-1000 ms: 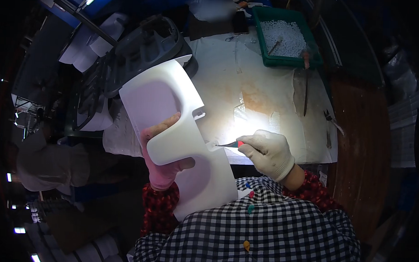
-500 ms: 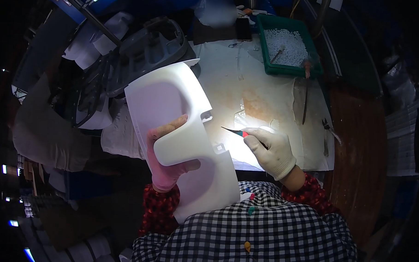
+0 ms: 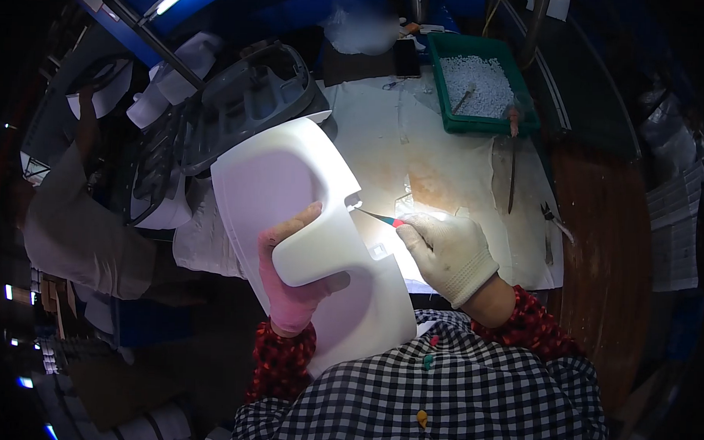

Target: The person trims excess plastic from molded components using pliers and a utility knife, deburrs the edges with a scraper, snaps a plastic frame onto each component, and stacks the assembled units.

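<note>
A large white moulded plastic part [image 3: 312, 250] lies tilted across my lap and the table's front edge. My left hand [image 3: 291, 284], in a pinkish glove with bare fingertips, is wrapped round its middle bridge. In my white-gloved right hand [image 3: 436, 242] is a small knife [image 3: 384, 219] with a red and green handle. The blade's tip is at the upper notch on the part's right edge, beside a small tab. Lower on that edge is a second tab with a square hole.
Behind the part stand dark grey moulded trays [image 3: 252, 92]. A green bin [image 3: 479, 120] of white pellets sits at the back right. Pliers [image 3: 555, 221] lie on the right of the covered table [image 3: 439, 153]. At the far left, another person [image 3: 88, 226] reaches towards a white part.
The knife tip went from the lower tab, away from the part, to the upper notch. The white part has shifted slightly right and down in view. The person at left now reaches up.
</note>
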`<state>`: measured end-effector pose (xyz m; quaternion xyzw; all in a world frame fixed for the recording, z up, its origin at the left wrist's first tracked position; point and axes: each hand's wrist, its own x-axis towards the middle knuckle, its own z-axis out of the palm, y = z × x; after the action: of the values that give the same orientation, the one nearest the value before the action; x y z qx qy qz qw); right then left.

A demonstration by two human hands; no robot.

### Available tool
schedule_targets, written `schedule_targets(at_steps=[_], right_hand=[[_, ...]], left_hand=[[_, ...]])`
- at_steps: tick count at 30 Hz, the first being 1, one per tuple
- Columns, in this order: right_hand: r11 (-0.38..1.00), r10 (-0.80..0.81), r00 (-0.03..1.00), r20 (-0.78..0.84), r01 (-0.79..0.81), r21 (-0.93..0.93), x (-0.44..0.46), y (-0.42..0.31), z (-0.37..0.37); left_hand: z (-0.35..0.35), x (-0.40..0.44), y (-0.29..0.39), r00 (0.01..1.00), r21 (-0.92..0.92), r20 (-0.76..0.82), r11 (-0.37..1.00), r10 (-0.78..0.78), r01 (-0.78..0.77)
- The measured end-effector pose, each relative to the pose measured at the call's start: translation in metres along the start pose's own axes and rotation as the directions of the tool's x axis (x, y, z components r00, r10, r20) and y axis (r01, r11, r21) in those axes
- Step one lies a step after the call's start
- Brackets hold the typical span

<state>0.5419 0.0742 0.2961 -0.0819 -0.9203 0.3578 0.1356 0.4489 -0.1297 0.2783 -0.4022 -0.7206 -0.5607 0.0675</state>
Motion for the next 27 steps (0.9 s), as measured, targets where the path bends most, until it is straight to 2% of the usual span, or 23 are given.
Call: schedule_targets(at_steps=[2, 3, 5, 9, 11, 15, 17, 19, 21, 23, 25, 27], right_hand=[[1.0, 0.014, 1.0, 0.022, -0.014, -0.015, 0.0, -0.003, -0.001], [0.999, 0.007, 1.0, 0.014, -0.006, -0.034, 0.001, -0.004, -0.002], [0.999, -0.003, 1.0, 0.004, 0.003, -0.054, 0.001, -0.004, -0.002], [0.998, -0.026, 0.999, -0.031, 0.023, -0.065, 0.001, -0.001, 0.0], [0.998, -0.043, 0.997, -0.056, 0.04, -0.056, 0.001, -0.001, 0.001], [0.996, -0.026, 1.0, -0.01, 0.025, -0.087, 0.0, -0.006, 0.0], [0.992, -0.038, 0.999, 0.003, 0.038, -0.123, 0.001, -0.007, -0.001], [0.989, 0.017, 0.997, 0.07, -0.006, -0.149, 0.0, -0.008, -0.002], [0.989, 0.01, 0.999, 0.05, -0.003, -0.146, 0.0, -0.007, -0.002], [0.989, 0.002, 1.0, 0.028, 0.002, -0.145, 0.0, -0.006, -0.001], [0.991, 0.065, 0.997, 0.031, -0.061, -0.116, 0.0, -0.001, 0.003], [0.997, 0.036, 0.999, -0.021, -0.037, -0.064, -0.001, 0.008, 0.013]], left_hand=[[0.0, -0.002, -0.002, 0.992, -0.191, 0.015, 0.974, -0.125, 0.125], [0.0, -0.003, -0.001, 0.992, -0.193, 0.017, 0.973, -0.125, 0.126], [0.002, -0.002, 0.0, 0.998, -0.063, -0.012, 0.996, -0.067, 0.066], [0.001, -0.002, 0.0, 0.999, -0.081, -0.008, 0.996, -0.043, 0.042], [0.0, -0.003, -0.001, 0.998, -0.026, -0.001, 0.998, -0.058, 0.058], [0.002, -0.004, -0.002, 0.999, -0.011, -0.018, 0.999, -0.041, 0.041], [0.002, -0.006, -0.005, 0.994, -0.159, -0.01, 0.982, -0.106, 0.103], [0.001, -0.007, -0.004, 0.992, -0.125, 0.004, 0.984, -0.129, 0.129], [0.002, -0.006, -0.002, 0.988, -0.091, 0.019, 0.984, -0.153, 0.154], [0.005, -0.004, 0.002, 0.997, -0.051, -0.03, 0.996, -0.07, 0.068], [0.006, -0.003, 0.001, 0.998, -0.051, -0.024, 0.997, -0.059, 0.058], [0.006, -0.003, 0.0, 0.999, -0.051, -0.02, 0.998, -0.05, 0.049]])
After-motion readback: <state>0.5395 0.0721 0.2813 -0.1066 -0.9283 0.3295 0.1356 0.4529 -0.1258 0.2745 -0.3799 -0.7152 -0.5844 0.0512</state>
